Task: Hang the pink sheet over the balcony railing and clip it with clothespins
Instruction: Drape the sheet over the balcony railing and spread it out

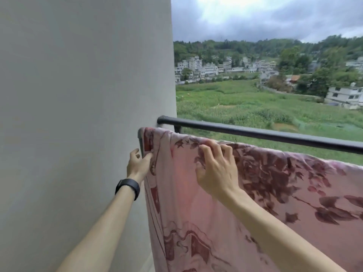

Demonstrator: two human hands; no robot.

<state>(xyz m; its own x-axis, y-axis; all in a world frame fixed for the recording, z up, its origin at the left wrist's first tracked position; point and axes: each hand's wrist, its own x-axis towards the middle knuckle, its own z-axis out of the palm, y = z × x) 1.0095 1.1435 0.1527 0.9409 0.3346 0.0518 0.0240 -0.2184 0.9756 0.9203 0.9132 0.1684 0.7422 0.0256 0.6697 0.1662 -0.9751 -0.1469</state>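
My left hand [138,163] pinches the side edge of the pink sheet [196,203], thumb and fingers closed on the hem just below the top rail. A black wristband [127,187] sits on that wrist. My right hand [215,169] lies against the face of the sheet with its fingers [208,152] spread and curled — the tips press into the cloth near the top fold, and I cannot tell whether any fabric is actually caught between them.

The sheet hangs over a rail that it covers completely. From my left grip it runs up a short way to the corner, where a dark post [140,141] shows just beside my fingertips. From my right hand it stretches away to the right along the rail and falls straight down past both forearms. The cloth is pale pink with dark red leaf and branch patterns, thicker to the right of my right hand, and a bordered pattern below my left grip.

Beyond the sheet, above both hands, runs a second black railing [255,132], bare, fixed into the grey wall [78,95] that stands just to the left of my left hand. Past the railing lie green fields [245,107], white houses [198,68], wooded hills and a cloudy sky — all far off.
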